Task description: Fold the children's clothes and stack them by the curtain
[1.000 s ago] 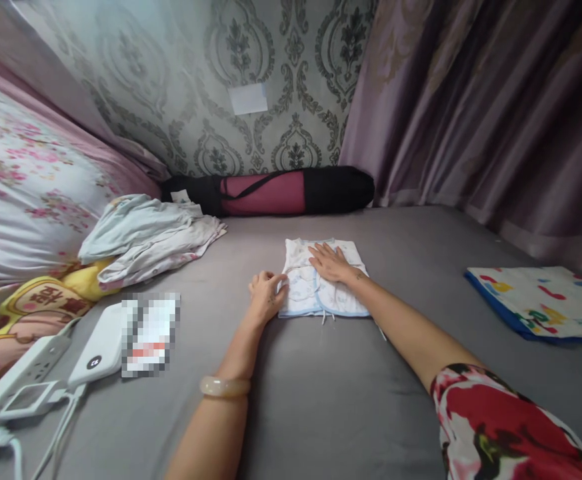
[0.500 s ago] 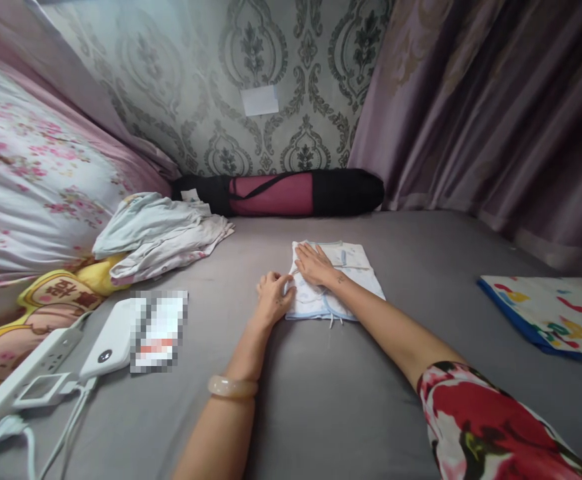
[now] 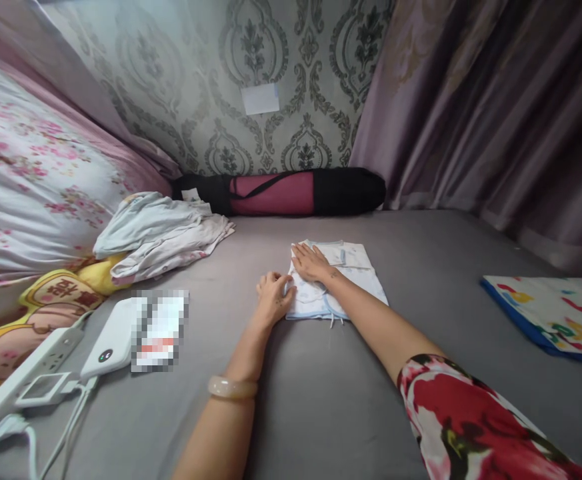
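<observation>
A white garment with blue trim lies folded on the grey bed sheet, its thin white ties hanging from the near edge. My right hand rests flat on its upper left part, fingers spread. At the garment's left edge is my left hand, with its fingers curled and the thumb against the cloth. Whether a bit of cloth is pinched there is too small to tell.
Crumpled clothes, a yellow cushion, a power strip and a white power bank lie left. A black and pink bag lies at the back; a patterned folded cloth is at right.
My right hand has slid slightly left on the garment, and its forearm has shifted left too. My left hand stays at the left edge.
</observation>
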Available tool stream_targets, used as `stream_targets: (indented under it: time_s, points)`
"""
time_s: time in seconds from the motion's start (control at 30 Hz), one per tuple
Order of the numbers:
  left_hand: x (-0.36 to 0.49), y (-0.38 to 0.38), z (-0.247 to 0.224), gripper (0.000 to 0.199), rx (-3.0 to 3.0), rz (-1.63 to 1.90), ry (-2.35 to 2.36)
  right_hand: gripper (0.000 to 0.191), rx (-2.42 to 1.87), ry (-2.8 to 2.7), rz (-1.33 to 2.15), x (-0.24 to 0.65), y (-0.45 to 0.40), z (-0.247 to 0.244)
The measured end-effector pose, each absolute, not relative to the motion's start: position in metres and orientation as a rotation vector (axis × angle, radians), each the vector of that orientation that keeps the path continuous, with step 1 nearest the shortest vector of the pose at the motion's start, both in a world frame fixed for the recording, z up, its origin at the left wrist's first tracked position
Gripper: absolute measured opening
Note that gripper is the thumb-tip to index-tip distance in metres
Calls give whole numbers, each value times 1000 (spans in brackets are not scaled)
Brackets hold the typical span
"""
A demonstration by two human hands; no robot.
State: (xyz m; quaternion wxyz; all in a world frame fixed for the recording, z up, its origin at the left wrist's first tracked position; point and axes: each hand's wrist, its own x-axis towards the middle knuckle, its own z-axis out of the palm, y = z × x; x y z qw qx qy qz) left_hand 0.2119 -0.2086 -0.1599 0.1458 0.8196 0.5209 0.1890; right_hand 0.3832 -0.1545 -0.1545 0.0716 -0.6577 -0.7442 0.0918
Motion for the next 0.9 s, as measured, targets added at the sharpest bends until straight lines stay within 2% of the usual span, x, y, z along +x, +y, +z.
stream_targets:
  time_s: [0.17, 0.47, 0.7, 0.9]
  points:
    - [213, -208, -160, 28, 2349, 579, 1513, 62, -2000, -2232, 316, 377, -150, -146]
    - [212, -206, -158, 17, 2299, 680, 1539, 63, -2013, -2164, 248, 363, -151, -161]
    - [212, -204, -161, 19, 2307, 697, 1517, 64, -1989, -2209, 390, 373, -147, -147]
    - [212, -204, -164, 20, 2321, 723, 1506, 64, -2080, -2055, 140, 394, -157, -152]
